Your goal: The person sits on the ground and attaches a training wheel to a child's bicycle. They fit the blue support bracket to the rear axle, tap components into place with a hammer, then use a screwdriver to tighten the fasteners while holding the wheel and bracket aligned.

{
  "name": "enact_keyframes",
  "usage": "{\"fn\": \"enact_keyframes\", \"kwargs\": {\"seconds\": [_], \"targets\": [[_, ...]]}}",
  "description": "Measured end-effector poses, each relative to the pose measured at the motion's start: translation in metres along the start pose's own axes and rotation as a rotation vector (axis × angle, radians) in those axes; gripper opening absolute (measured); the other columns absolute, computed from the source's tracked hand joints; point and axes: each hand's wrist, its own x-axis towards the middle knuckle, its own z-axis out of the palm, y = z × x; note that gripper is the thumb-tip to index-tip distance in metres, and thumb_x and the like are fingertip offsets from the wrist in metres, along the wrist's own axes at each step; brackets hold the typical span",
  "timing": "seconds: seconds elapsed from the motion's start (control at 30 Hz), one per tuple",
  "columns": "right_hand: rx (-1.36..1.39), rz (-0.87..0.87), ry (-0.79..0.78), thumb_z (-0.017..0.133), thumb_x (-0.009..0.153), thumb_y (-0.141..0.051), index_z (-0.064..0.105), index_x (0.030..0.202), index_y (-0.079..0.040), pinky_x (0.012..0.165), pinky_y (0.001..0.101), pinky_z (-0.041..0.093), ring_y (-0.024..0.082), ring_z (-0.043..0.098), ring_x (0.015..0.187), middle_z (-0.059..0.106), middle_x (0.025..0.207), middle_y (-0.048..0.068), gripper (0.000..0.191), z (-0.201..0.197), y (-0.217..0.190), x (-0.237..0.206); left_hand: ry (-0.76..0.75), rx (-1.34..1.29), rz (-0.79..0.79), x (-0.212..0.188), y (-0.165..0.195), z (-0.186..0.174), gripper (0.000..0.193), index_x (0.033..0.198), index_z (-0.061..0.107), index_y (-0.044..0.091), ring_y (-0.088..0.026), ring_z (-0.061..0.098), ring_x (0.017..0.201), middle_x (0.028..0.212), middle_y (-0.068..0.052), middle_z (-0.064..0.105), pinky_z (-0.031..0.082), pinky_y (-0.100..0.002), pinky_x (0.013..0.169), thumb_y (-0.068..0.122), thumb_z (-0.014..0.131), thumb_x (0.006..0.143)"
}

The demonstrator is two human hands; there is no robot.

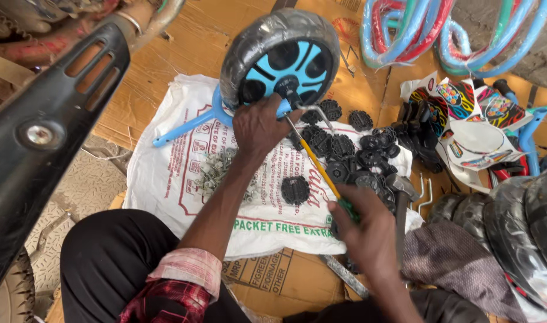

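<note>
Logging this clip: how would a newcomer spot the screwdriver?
Find the white sack on the cardboard. The wheel stands at its top edge, and the screwdriver slants from its hub to the right hand. Its yellow shaft stands out among black caps.

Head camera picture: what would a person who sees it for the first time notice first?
First, the small wheel at top centre, with a blue hub and a black tyre in plastic wrap; the left hand holds it at its blue bracket. Next, the right hand at lower right grips a screwdriver with a yellow shaft, aimed at the hub. Black plastic caps lie in a heap on the white sack between them.
</note>
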Motion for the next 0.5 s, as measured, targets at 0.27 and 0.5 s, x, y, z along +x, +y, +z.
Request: {"fn": "enact_keyframes", "kwargs": {"seconds": [0.27, 0.5], "targets": [[0.297, 0.222, -0.046, 0.068, 0.091, -0.005, 0.061, 0.122, 0.006, 0.037, 0.0184, 0.034, 0.006, 0.049, 0.056, 0.063, 0.084, 0.008, 0.033, 0.016, 0.008, 0.003, 0.050, -0.017, -0.002, 0.000, -0.001, 0.003, 0.046, 0.076, 0.063, 0.009, -0.032, 0.069, 0.065, 0.072, -0.009, 0.071, 0.051, -0.045, 0.062, 0.050, 0.084, 0.078], [0.661, 0.433, -0.209, 0.068, 0.091, -0.005, 0.061, 0.122, 0.006, 0.037, 0.0186, 0.034, 0.007, 0.049, 0.056, 0.063, 0.084, 0.008, 0.034, -0.001, 0.001, 0.005, 0.052, -0.015, 0.026, -0.001, -0.001, 0.001, 0.046, 0.079, 0.064, 0.009, -0.031, 0.069, 0.063, 0.072, -0.009, 0.071, 0.051, -0.044, 0.060, 0.050, 0.084, 0.079]]}}
